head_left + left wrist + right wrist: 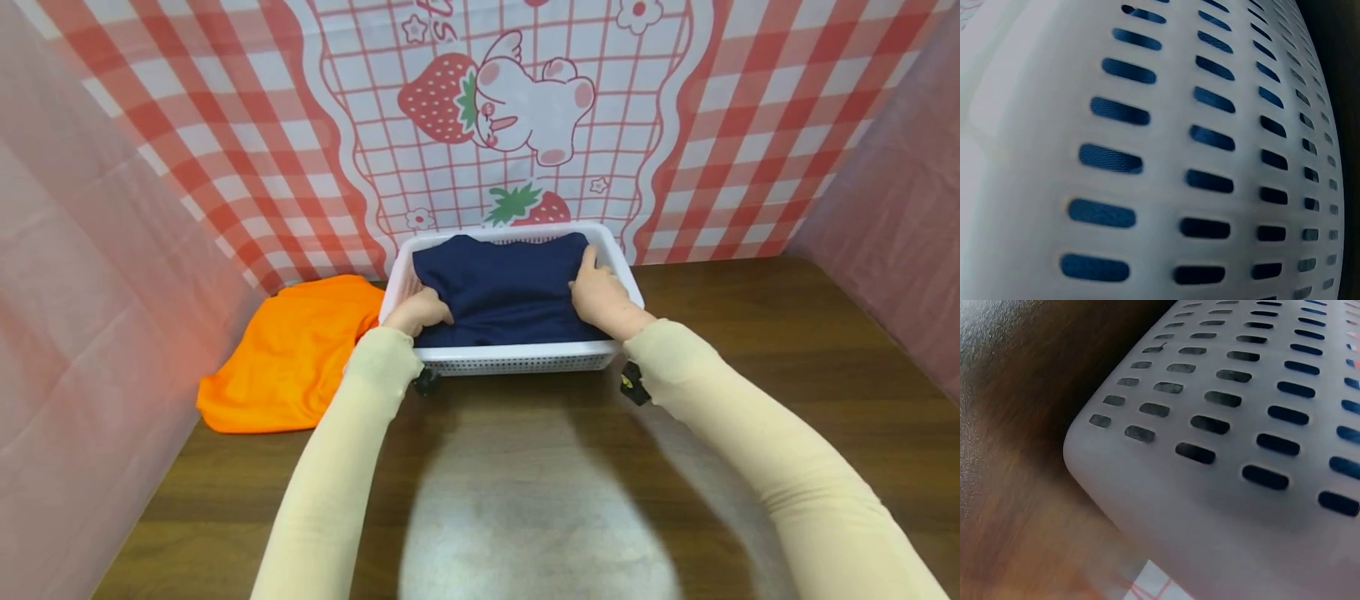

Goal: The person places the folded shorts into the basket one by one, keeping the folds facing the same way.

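Folded navy-blue cloth garment (504, 287), lying inside a white slotted plastic basket (517, 358) at the middle of a dark wooden table (750, 350). Blue fabric visible through the basket's wall slots (1110, 156) in the left wrist view; basket corner (1147, 462) just above the tabletop in the right wrist view. Left hand (422, 311) at the garment's near-left edge, fingers curled round the fabric. Right hand (600, 292) on the garment's right edge, fingers bent over it, well apart from the left. Left of the basket, touching it, a crumpled orange cloth (296, 354). Farther back, a red-and-white checked backdrop with a strawberry and rabbit print (510, 108).
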The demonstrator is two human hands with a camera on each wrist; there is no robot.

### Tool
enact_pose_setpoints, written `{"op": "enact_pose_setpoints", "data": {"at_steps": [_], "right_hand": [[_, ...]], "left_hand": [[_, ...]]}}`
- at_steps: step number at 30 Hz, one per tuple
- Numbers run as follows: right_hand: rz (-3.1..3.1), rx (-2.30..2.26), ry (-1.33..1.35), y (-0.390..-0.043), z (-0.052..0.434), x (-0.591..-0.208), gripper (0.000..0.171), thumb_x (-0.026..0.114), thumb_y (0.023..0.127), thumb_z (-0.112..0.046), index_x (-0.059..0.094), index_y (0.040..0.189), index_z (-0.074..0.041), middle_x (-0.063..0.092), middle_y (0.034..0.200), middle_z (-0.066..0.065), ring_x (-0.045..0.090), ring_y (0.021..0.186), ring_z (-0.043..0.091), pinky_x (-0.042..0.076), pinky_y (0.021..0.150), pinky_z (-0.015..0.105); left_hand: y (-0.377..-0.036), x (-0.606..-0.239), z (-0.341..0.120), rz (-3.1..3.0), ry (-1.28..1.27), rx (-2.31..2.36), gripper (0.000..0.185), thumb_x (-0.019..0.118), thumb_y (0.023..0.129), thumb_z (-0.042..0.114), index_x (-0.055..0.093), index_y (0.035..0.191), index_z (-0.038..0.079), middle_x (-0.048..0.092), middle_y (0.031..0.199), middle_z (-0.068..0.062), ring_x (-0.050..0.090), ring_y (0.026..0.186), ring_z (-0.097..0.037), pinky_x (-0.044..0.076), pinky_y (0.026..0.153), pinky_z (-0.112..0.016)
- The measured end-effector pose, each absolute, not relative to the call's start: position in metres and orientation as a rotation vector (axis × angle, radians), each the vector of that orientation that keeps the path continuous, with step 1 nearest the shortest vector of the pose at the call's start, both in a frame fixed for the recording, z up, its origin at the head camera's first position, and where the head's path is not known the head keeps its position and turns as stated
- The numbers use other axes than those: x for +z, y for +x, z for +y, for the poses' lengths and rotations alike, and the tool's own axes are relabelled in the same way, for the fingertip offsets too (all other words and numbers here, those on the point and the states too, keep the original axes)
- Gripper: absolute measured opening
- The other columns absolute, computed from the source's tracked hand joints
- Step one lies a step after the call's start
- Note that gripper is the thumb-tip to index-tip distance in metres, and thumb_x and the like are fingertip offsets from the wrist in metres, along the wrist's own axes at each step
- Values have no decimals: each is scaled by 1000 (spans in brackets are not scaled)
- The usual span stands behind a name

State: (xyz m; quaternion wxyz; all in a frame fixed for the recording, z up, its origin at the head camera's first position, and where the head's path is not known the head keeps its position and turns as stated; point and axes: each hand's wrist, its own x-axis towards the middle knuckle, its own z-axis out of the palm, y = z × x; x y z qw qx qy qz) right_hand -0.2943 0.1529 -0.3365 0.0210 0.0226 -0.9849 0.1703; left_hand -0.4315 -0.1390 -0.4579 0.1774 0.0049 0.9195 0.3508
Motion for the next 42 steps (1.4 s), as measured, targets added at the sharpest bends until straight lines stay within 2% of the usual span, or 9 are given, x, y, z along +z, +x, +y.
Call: {"op": "enact_pose_setpoints", "data": {"at_steps": [2,6,10,13,19,21,25,30,42], "right_hand": [[-3046,533,71,-296,154,-338,63,40,96,-20,3,138,6,43,109,38,56,84,49,47,69,53],[-3001,498,102,-296,152,-338,62,47,92,-23,12,137,2,35,119,33,52,91,46,46,71,54],[-2900,369,333,-297,150,-336,60,56,88,-24,29,133,3,36,123,28,46,104,43,43,81,53],[-2794,299,571,-299,149,-334,56,59,86,-25,39,132,1,39,127,24,42,113,42,39,89,52],[-2770,218,892,-301,146,-334,50,57,88,-23,44,134,-6,40,135,19,36,125,36,30,101,50],[-2828,185,919,-303,147,-335,53,55,89,-24,39,138,-8,37,139,18,32,128,35,26,105,49],[-2976,172,885,-309,148,-337,62,53,91,-29,25,145,-14,24,147,16,21,134,37,18,107,53],[-3138,244,827,-316,148,-340,68,50,91,-34,13,147,-20,15,151,15,13,136,39,14,105,59],[-3226,274,913,-319,148,-341,75,54,89,-36,12,147,-16,14,150,20,13,135,41,16,105,59]], "left_hand": [[-425,-452,-139,2665,72,1024,90,74,68,18,24,138,-8,29,143,-18,39,120,-24,39,94,-29],[-365,-388,-124,2835,93,946,70,71,70,16,40,125,-15,47,127,-23,50,104,-29,42,90,-32],[-310,-329,-103,3006,-7,808,62,60,76,15,36,125,-14,41,126,-27,45,108,-37,38,95,-40],[-298,-315,-93,3116,23,779,60,54,78,13,33,128,-10,34,127,-27,38,113,-39,33,98,-41],[-298,-311,-88,3077,396,669,35,58,82,10,57,117,4,42,126,-19,38,117,-34,32,100,-40],[-302,-313,-88,2995,460,656,39,60,83,11,55,122,6,41,131,-18,38,120,-34,32,102,-40],[-309,-317,-86,2881,470,656,64,63,81,12,36,139,9,26,144,-16,30,130,-32,29,105,-41],[-314,-326,-86,2787,469,600,83,68,78,10,20,145,12,11,151,-13,20,136,-30,31,104,-40],[-327,-343,-94,2653,502,517,89,72,76,18,17,146,19,9,152,-9,12,138,-24,27,107,-39]]}}
